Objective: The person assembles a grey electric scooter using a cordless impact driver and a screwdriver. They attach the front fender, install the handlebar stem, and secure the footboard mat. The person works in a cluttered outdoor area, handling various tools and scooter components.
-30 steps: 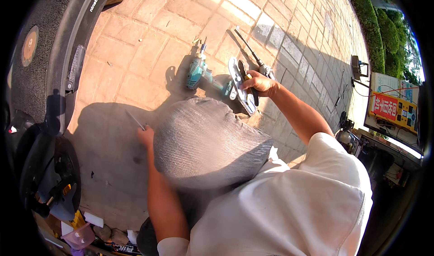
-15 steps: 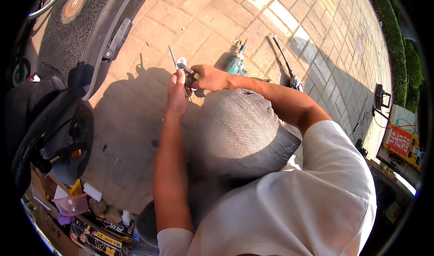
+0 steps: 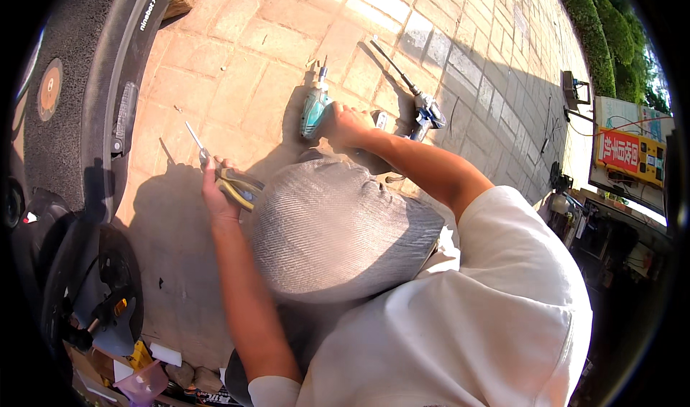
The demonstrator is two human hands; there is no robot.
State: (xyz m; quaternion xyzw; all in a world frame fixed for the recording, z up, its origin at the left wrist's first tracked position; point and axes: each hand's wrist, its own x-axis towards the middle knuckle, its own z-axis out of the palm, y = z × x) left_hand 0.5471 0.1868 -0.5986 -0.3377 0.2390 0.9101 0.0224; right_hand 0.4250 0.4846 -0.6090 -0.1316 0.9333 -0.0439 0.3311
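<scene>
My left hand is closed around pliers with yellow and black handles, held left of my knee. A thin, light metal rod sticks up from the same hand; its lower end is hidden by my fingers. Beyond my knee, my right hand grips the handle of a teal cordless drill, which lies on the paving with its bit pointing away from me. To the right of it rests a second power tool, dark blue and silver, with a long black shaft.
A black scooter with a textured deck fills the left side. Boxes and a pink plastic basket stand at the lower left. Brick paving stretches ahead, partly sunlit. On the right are a red and yellow machine and a hedge.
My right hand has let go of the pliers and moved onto the teal drill. The pliers are now in my left hand together with the rod. The whole view has shifted.
</scene>
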